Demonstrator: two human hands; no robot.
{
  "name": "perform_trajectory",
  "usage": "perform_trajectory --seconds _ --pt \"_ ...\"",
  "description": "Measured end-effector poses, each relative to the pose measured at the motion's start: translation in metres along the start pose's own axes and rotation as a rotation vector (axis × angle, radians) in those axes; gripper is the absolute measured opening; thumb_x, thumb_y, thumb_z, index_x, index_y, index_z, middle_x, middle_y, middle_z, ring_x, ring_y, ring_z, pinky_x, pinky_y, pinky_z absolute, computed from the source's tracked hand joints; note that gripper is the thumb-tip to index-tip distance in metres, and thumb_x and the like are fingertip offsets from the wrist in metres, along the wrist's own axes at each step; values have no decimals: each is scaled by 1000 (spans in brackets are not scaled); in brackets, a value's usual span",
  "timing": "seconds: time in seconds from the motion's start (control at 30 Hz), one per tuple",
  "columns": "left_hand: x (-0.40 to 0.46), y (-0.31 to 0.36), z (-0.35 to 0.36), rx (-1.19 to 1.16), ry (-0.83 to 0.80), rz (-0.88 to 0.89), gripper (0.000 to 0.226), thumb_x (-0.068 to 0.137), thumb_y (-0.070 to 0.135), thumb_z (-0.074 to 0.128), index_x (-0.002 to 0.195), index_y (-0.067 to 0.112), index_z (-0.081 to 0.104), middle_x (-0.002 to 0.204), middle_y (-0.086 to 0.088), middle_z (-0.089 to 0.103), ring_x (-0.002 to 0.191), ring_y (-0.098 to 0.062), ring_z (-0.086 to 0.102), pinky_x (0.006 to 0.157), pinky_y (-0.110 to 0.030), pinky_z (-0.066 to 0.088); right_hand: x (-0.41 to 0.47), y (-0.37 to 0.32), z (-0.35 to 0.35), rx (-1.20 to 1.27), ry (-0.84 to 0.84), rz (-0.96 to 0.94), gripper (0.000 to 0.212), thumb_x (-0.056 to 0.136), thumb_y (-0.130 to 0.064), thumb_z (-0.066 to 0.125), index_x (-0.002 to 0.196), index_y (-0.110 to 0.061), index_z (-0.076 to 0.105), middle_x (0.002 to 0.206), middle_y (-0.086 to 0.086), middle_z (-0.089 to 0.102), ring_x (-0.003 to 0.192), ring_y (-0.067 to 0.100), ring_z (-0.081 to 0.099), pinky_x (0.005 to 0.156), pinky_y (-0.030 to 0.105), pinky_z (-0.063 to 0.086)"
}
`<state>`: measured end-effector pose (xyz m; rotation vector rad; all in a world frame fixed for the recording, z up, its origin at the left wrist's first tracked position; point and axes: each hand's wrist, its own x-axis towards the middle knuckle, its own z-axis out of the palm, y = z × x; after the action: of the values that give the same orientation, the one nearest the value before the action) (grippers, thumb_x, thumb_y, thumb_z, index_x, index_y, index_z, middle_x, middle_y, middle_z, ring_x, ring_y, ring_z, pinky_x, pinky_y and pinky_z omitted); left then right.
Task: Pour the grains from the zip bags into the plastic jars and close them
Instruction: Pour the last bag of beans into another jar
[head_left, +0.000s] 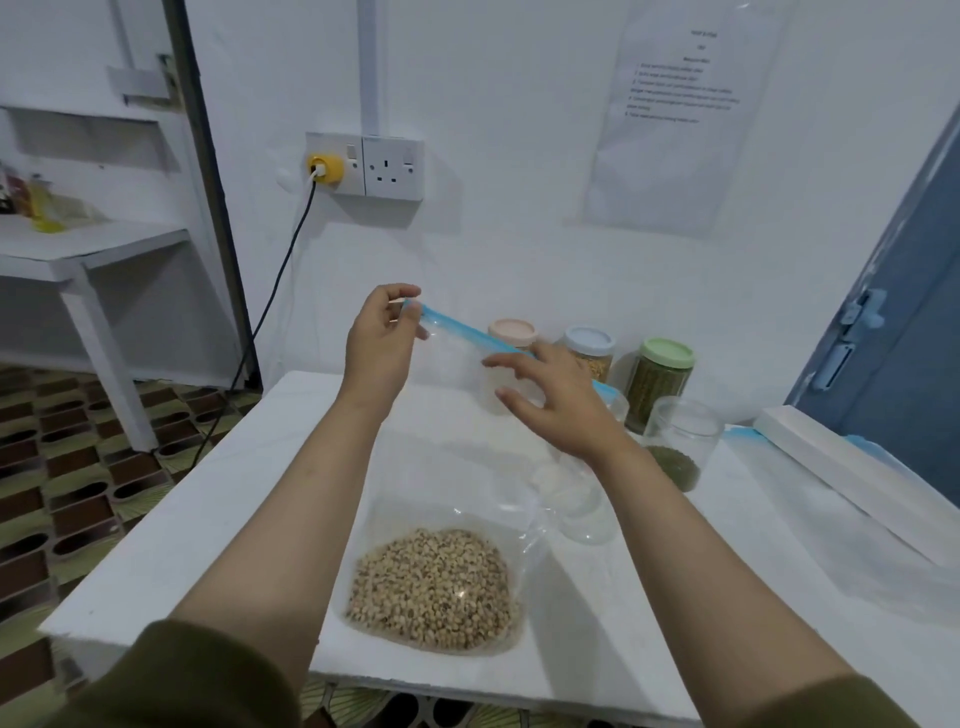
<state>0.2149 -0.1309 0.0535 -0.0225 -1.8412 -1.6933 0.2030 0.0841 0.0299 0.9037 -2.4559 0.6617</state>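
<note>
Nearest the camera, a heap of pale beige grains (434, 590) fills the bottom of a clear zip bag (467, 467), which rests on the white table (208, 493) and is held upright by its top. The bag's plastic is transparent and creased, and its blue zip strip (470, 332) runs slantwise from upper left down to the right.

Both forearms reach forward from olive-green sleeves (171, 680). The left hand (376, 343) pinches the left end of the strip between thumb and curled fingers. The right hand (556, 400) is at the strip farther right with fingers spread and loosely bent; whether its thumb grips the strip cannot be told.

Just right of the bag, below the right wrist, stands an open clear plastic jar (582, 499); its contents are unclear. Beyond it is another open jar (680, 441) with dark green grains at its bottom.

At the table's far edge stand three closed jars: one with a pink lid (511, 332) partly behind the bag, one with a pale blue lid (589, 340) holding yellowish grains, and one with a green lid (667, 353) filled with green grains.

On the wall behind is a double socket (363, 166) with a yellow plug (324, 169).
</note>
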Motion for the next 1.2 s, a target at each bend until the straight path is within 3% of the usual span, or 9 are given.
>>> perform_trajectory --seconds 0.13,0.23,0.4,0.5,0.73,0.87,0.93,1.03,1.2 --pt "-32 -9 -2 60 -34 24 33 102 31 50 132 44 46 113 9 54 93 -6 59 75 -5 42 10 -3 -2 -141 51 4 50 89 -48 48 136 -33 56 116 -5 45 110 18 40 86 29 17" --pt "-67 -26 -4 61 -48 -34 43 100 39 52 140 47 40 119 14 53 101 -1 57 81 -11 42 11 -4 -1 -197 76 26 50 91 -46 54 138 -29 56 123 1 47 111 23 40 86 29 16" --pt "-110 -69 -12 282 -104 -67 50 98 36 57 143 44 38 120 9 51 100 -10 57 89 -32 49 9 -7 3 -243 132 73 48 92 -35 65 139 -25 55 122 5 48 110 27 42 90 40 26" --pt "-118 -74 -13 366 -110 -68 51 100 31 52 148 35 36 112 1 45 92 -13 51 87 -28 44 8 -11 5 -234 159 80 49 91 -33 67 137 -24 57 119 6 49 108 27 43 89 40 26" --pt "-87 -56 -19 312 -62 0 41 102 16 50 142 28 46 110 3 38 107 -10 44 93 -19 34 4 -22 -5 -132 277 106 49 90 -31 66 138 -28 57 111 3 47 101 20 37 85 35 23" --pt "-57 -41 -17 378 -56 122 41 99 16 55 138 29 52 111 8 39 109 -9 43 106 -41 36 -4 -27 -13 -27 395 172 45 90 -31 65 135 -34 58 110 1 44 102 24 43 91 43 33" --pt "-47 -30 -16 423 -48 217 38 99 19 57 136 30 54 110 10 40 105 -5 39 102 -39 31 -9 -26 -17 10 442 206 45 89 -32 66 133 -39 58 110 -4 39 103 22 44 95 42 32" --pt "-39 -16 -16 492 -31 324 33 100 27 55 133 30 57 110 12 44 106 -12 39 93 -33 24 -19 -28 -20 78 472 260 48 88 -32 67 132 -47 57 114 -10 37 109 18 46 97 41 30" --pt "-41 -19 -16 544 -60 344 35 99 25 57 133 33 57 117 12 49 109 -14 40 89 -32 22 -35 -28 -13 137 414 318 47 86 -40 58 132 -51 55 110 -11 50 113 17 49 97 49 35"
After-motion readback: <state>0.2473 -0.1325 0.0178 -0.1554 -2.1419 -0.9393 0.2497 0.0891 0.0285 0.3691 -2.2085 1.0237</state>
